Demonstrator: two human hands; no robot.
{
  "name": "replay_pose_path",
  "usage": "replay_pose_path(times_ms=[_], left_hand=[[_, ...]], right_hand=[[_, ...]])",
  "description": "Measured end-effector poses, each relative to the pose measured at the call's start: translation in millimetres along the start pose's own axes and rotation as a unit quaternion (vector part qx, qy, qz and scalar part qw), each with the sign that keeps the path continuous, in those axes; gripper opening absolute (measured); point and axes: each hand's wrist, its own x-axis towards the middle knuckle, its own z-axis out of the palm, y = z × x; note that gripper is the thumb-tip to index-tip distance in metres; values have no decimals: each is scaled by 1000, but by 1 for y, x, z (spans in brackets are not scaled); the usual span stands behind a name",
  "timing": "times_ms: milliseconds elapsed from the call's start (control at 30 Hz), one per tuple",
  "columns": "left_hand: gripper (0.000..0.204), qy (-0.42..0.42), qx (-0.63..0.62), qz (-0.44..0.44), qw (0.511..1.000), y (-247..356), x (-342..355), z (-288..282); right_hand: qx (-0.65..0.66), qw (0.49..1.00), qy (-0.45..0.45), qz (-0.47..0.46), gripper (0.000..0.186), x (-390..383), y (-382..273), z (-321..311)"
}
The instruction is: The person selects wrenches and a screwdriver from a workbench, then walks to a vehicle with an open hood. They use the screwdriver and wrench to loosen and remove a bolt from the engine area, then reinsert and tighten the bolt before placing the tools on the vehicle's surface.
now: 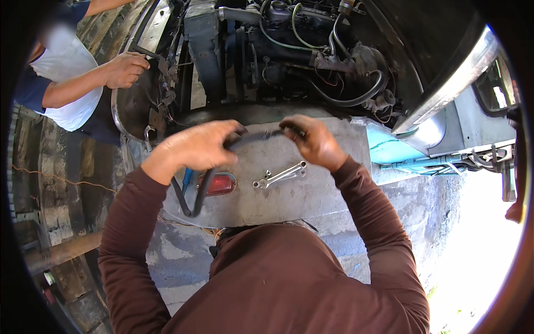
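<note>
A black ribbed rubber belt (256, 137), apparently a drive belt, is stretched between my hands above a grey metal panel (267, 207). My left hand (194, 147) grips one part, blurred by motion; from beneath it a bend of the belt hangs to the left. Fingers of my right hand (316, 142) are closed around the belt's other end. Below the hands lie shiny wrenches (281, 175), overlapping so that I cannot tell how many, with a small nut (268, 173) beside them. A red vehicle lamp (221, 183) and a blue-handled tool (188, 178) rest near the hanging bend.
Beyond the panel is an open engine bay with an engine (289, 53), hoses and a dark radiator-like block (203, 47). At the left another person's hand (127, 70) rests by the bay's edge. A chrome-edged body panel (453, 83) rises on the right.
</note>
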Motion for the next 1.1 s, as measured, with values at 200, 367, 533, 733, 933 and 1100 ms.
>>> replay_pose_path(times_ms=[200,367,533,733,933,1100], left_hand=[[35,199,158,-103,962,-5,76,-38],[36,126,173,-237,948,-59,179,-25],[36,49,138,-261,954,-123,229,-14],[44,49,50,-291,954,-139,232,-14],[42,88,40,-297,950,-151,232,-8],[45,62,5,-317,947,-143,227,-15]], right_hand=[[108,978,-56,172,22,79,103,-6],[64,946,-109,298,28,104,193,17],[-26,940,-173,292,29,113,246,42],[-56,942,-193,268,29,121,269,56],[-45,944,-202,255,29,122,279,61],[-45,936,-218,274,31,126,269,61]])
